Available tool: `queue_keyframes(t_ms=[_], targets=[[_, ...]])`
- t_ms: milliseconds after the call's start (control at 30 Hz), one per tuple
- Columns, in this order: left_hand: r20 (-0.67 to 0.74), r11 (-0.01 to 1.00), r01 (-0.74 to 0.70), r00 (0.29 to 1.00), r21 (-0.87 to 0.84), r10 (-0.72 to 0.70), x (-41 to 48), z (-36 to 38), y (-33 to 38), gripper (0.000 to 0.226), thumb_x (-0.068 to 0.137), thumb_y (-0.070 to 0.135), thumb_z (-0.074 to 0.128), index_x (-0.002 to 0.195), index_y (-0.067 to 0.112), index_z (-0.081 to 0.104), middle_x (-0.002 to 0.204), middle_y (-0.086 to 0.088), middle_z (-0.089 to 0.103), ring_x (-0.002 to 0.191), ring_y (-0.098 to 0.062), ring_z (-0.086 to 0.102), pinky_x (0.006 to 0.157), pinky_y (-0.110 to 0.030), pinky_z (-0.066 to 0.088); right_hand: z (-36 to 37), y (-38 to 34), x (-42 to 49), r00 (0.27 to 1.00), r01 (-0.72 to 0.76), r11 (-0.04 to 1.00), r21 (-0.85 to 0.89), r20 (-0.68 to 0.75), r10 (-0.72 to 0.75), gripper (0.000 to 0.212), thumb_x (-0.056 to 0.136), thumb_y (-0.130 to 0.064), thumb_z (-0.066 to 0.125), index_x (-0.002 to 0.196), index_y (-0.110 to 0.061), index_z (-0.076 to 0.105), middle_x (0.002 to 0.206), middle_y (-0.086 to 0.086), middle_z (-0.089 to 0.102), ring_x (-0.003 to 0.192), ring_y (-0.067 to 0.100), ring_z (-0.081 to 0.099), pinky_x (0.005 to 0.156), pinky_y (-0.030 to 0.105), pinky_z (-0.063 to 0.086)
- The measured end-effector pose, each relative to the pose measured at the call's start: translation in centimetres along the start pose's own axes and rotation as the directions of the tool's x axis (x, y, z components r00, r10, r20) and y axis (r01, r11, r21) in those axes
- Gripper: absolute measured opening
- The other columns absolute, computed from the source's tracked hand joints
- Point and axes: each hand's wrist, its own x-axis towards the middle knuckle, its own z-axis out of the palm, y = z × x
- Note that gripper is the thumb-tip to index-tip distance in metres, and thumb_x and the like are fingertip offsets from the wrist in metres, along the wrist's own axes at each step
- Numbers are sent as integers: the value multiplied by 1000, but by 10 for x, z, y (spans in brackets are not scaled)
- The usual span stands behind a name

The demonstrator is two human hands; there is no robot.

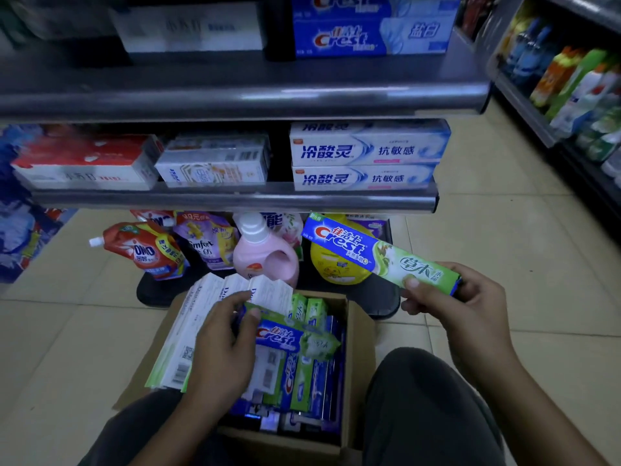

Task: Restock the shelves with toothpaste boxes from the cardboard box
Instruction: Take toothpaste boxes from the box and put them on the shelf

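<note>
1. The right hand [470, 297] pinches the right end of a Crest box [379, 255], thumb on the front face and fingers curled behind. The box is held in the air, tilted, its blue end up and to the left, its green end printed 草本.
2. The left hand [221, 344] reaches into the cardboard box [361, 331], thumb on top of a second Crest box [285, 334] and fingers curled over its far edge.
3. More blue and green Crest cartons fill the cardboard box; white boxes [208, 317] with barcodes lean at its left side.
4. Just beyond, on the floor-level base, stand an OMO pouch [144, 250], a Comfort pouch [205, 243], a pink bottle [262, 253] and a yellow pouch [336, 267].
5. The lower shelf [235, 200] carries 冷酸灵 boxes [366, 153] marked 抗敏感 at right.
6. The upper shelf [235, 95] holds blue Crest boxes [369, 38] reading 盐白.
</note>
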Motion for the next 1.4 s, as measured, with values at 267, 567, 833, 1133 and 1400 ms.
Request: queue_keyframes(t_ms=[267,567,833,1133,1400], targets=[[-223,958,-218,959,-185,175,69,-33,74,29,98,32,41,109,35,67,107,12,69,93,-3,64,78,-25,49,9,-64,37,989,122,987,107,71,-130,12,70,-11,73,82,-10,75,71,18,70,55,28,62,54,29,53],[-63,923,-312,950,-226,306,140,-38,179,15,97,38,66,112,38,70,106,26,70,99,14,62,77,-11,45,15,-127,84,945,263,965,7,200,-259,33,64,-25,82,87,-7,66,76,15,66,64,26,58,55,32,50],[-105,893,-319,948,-318,301,174,-34,228,6,97,30,69,92,34,71,86,24,75,80,6,70,68,-13,49,28,-168,124,929,369,833,-412,138,-343,34,72,-53,54,98,-32,51,96,-10,62,79,2,54,69,33,40],[-34,939,-167,986,-301,165,215,-37,272,17,95,27,68,112,22,68,98,2,76,92,-25,72,89,-43,55,36,-194,181,831,440,719,-539,-60,-553,39,76,-32,88,93,-35,54,90,-12,59,79,6,57,70,34,50],[54,999,-19,998,-45,21,247,-29,287,19,89,32,68,90,12,69,74,-11,76,66,-28,74,69,-36,59,46,-171,219,855,288,580,-762,-68,-513,30,79,-36,85,102,-20,75,97,5,73,87,24,66,73,31,49]])
